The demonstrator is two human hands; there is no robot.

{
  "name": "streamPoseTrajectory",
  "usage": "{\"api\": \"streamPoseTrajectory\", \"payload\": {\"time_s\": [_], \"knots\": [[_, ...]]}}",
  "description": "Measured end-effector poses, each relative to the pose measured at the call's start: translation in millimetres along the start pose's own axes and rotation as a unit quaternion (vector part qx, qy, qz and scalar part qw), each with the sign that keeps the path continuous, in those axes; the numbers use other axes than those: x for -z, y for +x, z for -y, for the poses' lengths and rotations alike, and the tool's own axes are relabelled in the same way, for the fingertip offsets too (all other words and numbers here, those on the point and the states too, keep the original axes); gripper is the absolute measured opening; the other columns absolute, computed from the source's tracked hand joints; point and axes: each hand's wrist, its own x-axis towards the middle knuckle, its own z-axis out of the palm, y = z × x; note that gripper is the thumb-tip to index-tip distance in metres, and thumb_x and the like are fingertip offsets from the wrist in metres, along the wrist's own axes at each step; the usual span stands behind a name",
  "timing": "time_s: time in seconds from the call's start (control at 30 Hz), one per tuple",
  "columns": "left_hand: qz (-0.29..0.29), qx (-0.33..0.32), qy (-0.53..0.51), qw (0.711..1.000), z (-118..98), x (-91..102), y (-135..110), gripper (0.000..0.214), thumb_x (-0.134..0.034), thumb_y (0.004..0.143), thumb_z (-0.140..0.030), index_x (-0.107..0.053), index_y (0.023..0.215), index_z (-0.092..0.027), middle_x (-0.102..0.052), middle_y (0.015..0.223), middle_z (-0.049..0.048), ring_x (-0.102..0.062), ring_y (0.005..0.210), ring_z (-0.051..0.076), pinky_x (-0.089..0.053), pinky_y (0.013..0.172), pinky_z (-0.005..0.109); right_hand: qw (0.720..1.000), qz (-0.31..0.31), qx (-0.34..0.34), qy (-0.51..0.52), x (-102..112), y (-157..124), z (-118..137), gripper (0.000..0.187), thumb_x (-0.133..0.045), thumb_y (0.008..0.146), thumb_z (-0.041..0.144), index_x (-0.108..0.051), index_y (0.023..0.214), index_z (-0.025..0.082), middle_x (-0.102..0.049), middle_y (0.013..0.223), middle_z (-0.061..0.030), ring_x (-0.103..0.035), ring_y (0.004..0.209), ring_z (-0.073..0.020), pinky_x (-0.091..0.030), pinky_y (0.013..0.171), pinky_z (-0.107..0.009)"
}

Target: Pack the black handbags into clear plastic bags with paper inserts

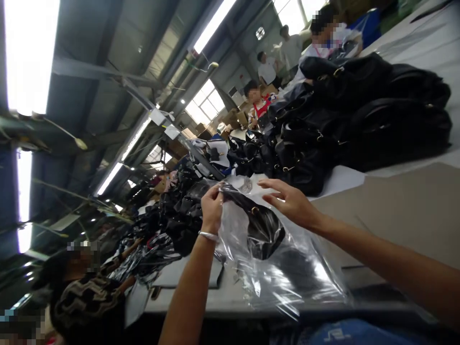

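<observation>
A clear plastic bag [287,278] hangs down in front of me over the table's near edge. Inside it, or behind its film, is a black handbag [266,232] with a small gold ring. My left hand [212,206], with a bangle at the wrist, is closed on the upper edge of the plastic. To the right, my right hand [287,201] is open, its fingers apart, just above the plastic and the black handbag. I cannot tell whether its fingertips touch the film.
A large pile of black handbags [388,115] covers the table on the right, and more black bags [179,215] lie on the left. Brown cardboard [406,206] lies at the right. One co-worker [89,297] is close on the left; others are across the table.
</observation>
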Motion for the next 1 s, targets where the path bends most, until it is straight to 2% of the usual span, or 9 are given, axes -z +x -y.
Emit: {"api": "streamPoseTrajectory", "payload": {"time_s": [0.1, 0.3, 0.47, 0.57, 0.63, 0.7, 0.8, 0.9, 1.0], "knots": [[0.019, 0.049, 0.023, 0.998, 34, -10.3, -13, 0.036, -0.072, 0.076, -0.027, -0.073, 0.109, -0.012, -0.075, 0.099, 0.0098, -0.069, 0.081, 0.019, -0.057, 0.07, 0.029, 0.979, 0.087, 0.16, -0.09, -3, -1, 9, 0.03, -0.059, 0.093, 0.027, -0.069, 0.121, 0.027, -0.068, 0.125, -0.0036, -0.062, 0.119, -0.021, -0.05, 0.106, -0.039], [0.085, 0.086, 0.072, 0.99, 58, -0.8, -35, 0.042, -0.061, 0.081, -0.022, -0.067, 0.121, -0.01, -0.075, 0.097, 0.0109, -0.068, 0.072, 0.017, -0.055, 0.064, 0.027, 0.922, 0.256, 0.243, -0.156, -24, 16, -3, 0.056, -0.046, 0.096, 0.009, -0.048, 0.147, 0.031, -0.051, 0.149, -0.0035, -0.049, 0.136, -0.0181, -0.042, 0.115, -0.038], [0.146, 0.09, 0.14, 0.975, 48, 24.6, -40, 0.083, -0.07, 0.066, -0.007, -0.048, 0.146, -0.018, -0.075, 0.09, 0.0036, -0.066, 0.066, 0.014, -0.052, 0.062, 0.023, 0.792, 0.441, 0.351, -0.235, -56, 45, 6, 0.051, -0.048, 0.094, 0.007, -0.056, 0.14, 0.027, -0.058, 0.142, -0.0053, -0.043, 0.14, -0.0198, -0.034, 0.119, -0.045], [0.194, 0.106, 0.185, 0.958, 35, 47.3, -47, 0.087, -0.064, 0.076, -0.01, -0.03, 0.156, -0.022, -0.067, 0.062, -0.0058, -0.061, 0.051, 0.013, -0.048, 0.057, 0.021, 0.711, 0.498, 0.402, -0.293, -62, 59, 15, 0.033, -0.045, 0.098, 0.01, -0.072, 0.114, 0.021, -0.071, 0.114, -0.0073, -0.056, 0.123, -0.0205, -0.042, 0.11, -0.043], [0.21, 0.098, 0.274, 0.933, 21, 62.0, -57, 0.086, -0.06, 0.083, -0.012, -0.02, 0.158, -0.022, -0.066, 0.061, -0.0061, -0.064, 0.053, 0.014, -0.047, 0.059, 0.022, 0.688, 0.501, 0.416, -0.319, -57, 64, 19, 0.033, -0.042, 0.1, 0.011, -0.073, 0.103, 0.021, -0.072, 0.104, -0.0063, -0.059, 0.116, -0.02, -0.046, 0.104, -0.04], [0.168, 0.057, 0.436, 0.882, 4, 71.7, -70, 0.08, -0.061, 0.089, -0.015, -0.021, 0.158, -0.023, -0.069, 0.069, -0.0016, -0.066, 0.06, 0.017, -0.045, 0.059, 0.024, 0.692, 0.481, 0.42, -0.336, -49, 65, 22, 0.031, -0.042, 0.1, 0.013, -0.072, 0.102, 0.022, -0.072, 0.107, -0.0053, -0.058, 0.116, -0.0199, -0.048, 0.1, -0.038], [0.076, -0.073, 0.632, 0.768, -18, 72.0, -85, 0.037, -0.059, 0.095, -0.023, -0.059, 0.133, -0.02, -0.07, 0.081, 0.0058, -0.066, 0.069, 0.022, -0.042, 0.056, 0.028, 0.702, 0.432, 0.432, -0.366, -38, 58, 25, 0.031, -0.042, 0.1, 0.013, -0.071, 0.1, 0.023, -0.07, 0.12, -0.0035, -0.056, 0.119, -0.0208, -0.049, 0.097, -0.038], [0.213, -0.282, 0.613, 0.707, -25, 59.3, -82, 0.013, -0.057, 0.097, -0.021, -0.068, 0.093, -0.017, -0.069, 0.087, 0.0053, -0.066, 0.082, 0.022, -0.049, 0.066, 0.03, 0.695, 0.377, 0.452, -0.412, -34, 45, 28, 0.032, -0.043, 0.099, 0.012, -0.072, 0.099, 0.025, -0.068, 0.125, -0.0025, -0.059, 0.112, -0.0216, -0.051, 0.091, -0.038], [0.376, -0.459, 0.49, 0.638, -13, 42.7, -62, 0.019, -0.049, 0.1, -0.013, -0.066, 0.106, -0.016, -0.07, 0.111, 0.0066, -0.062, 0.112, 0.022, -0.051, 0.094, 0.034, 0.687, 0.347, 0.467, -0.434, -34, 36, 31, 0.028, -0.046, 0.1, 0.016, -0.071, 0.104, 0.026, -0.07, 0.12, -0.0028, -0.062, 0.094, -0.0183, -0.052, 0.079, -0.033]]}}
